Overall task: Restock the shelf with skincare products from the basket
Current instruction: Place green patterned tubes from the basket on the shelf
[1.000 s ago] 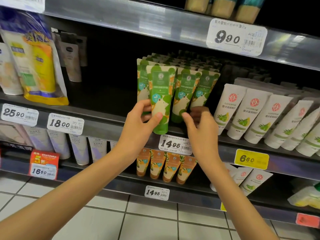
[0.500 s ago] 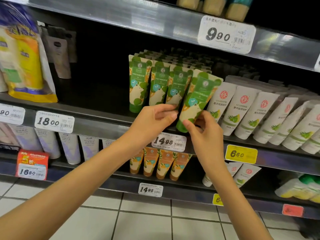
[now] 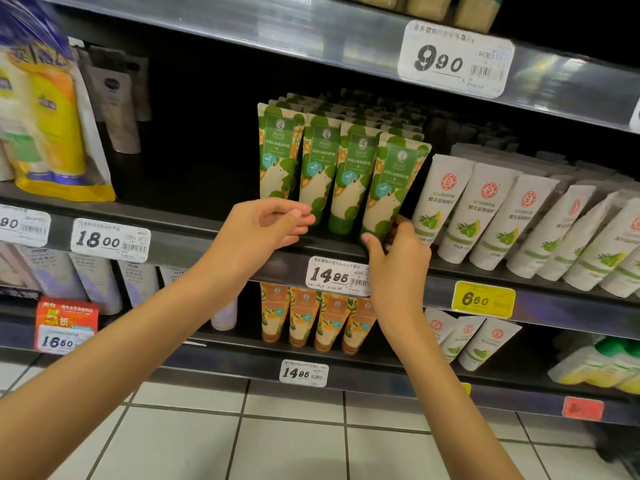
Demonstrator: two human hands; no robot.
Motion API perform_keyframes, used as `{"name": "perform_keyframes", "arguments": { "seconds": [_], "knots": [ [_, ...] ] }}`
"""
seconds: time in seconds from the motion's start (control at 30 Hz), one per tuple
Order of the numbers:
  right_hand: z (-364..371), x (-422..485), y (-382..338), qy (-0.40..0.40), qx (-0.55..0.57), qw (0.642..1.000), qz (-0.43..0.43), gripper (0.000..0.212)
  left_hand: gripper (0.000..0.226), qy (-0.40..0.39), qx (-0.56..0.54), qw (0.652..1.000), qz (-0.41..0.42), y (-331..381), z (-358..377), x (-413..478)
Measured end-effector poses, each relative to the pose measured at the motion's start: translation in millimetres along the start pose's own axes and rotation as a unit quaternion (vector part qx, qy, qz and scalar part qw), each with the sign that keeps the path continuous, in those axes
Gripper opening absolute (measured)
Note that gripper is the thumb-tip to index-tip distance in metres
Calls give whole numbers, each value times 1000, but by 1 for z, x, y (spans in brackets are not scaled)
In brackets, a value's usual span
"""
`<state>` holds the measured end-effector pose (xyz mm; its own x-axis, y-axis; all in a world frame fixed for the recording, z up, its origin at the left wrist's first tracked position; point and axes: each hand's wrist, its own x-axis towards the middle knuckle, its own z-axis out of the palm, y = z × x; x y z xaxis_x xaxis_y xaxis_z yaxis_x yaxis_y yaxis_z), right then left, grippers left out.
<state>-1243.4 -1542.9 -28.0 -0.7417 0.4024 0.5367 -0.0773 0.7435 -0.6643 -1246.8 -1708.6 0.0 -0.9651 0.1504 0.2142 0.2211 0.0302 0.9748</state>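
Several green hand-cream tubes point(image 3: 317, 168) stand in a front row on the middle shelf point(image 3: 194, 233), with more rows behind them. My right hand point(image 3: 398, 258) pinches the bottom cap of the rightmost green tube point(image 3: 391, 188), which leans slightly right. My left hand point(image 3: 266, 225) hovers at the shelf edge with its fingers loosely curled. Its fingertips lie at the foot of the second tube, whose cap they hide, and it holds nothing. The basket is out of view.
White tubes point(image 3: 485, 216) lean in a row right of the green ones. A dark gap lies to their left, then yellow refill bags point(image 3: 48, 126). Orange tubes point(image 3: 318, 320) stand on the shelf below. Price tags point(image 3: 337, 277) line the shelf edges above a tiled floor point(image 3: 277, 441).
My right hand has set the rightmost green tube more upright into the front row. My left hand has let go of the tubes and drawn back a little.
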Motion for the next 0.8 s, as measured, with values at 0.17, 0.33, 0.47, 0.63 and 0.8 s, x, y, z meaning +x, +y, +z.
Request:
{"name": "perform_keyframes", "arguments": {
  "seconds": [0.17, 0.33, 0.47, 0.63, 0.8],
  "knots": [
    [3, 3, 1, 5, -28, 1000, 8, 35, 20, 12, 2, 1000, -7, 0, -8, -1],
    [10, 6, 2, 11, -18, 999, 29, 42, 23, 3, 12, 1000, -22, -2, -14, -3],
    [11, 9, 2, 3, -29, 999, 32, 36, 22, 9, 13, 1000, -22, -4, -14, -2],
    [-7, -16, -7, 1, 6, 1000, 19, 48, 20, 9, 15, 1000, -25, 3, -19, -7],
    [-6, -66, -70, -259, 182, 946, -63, 23, 18, 34, 66, 997, -25, 13, -70, -63]
  ]
}}
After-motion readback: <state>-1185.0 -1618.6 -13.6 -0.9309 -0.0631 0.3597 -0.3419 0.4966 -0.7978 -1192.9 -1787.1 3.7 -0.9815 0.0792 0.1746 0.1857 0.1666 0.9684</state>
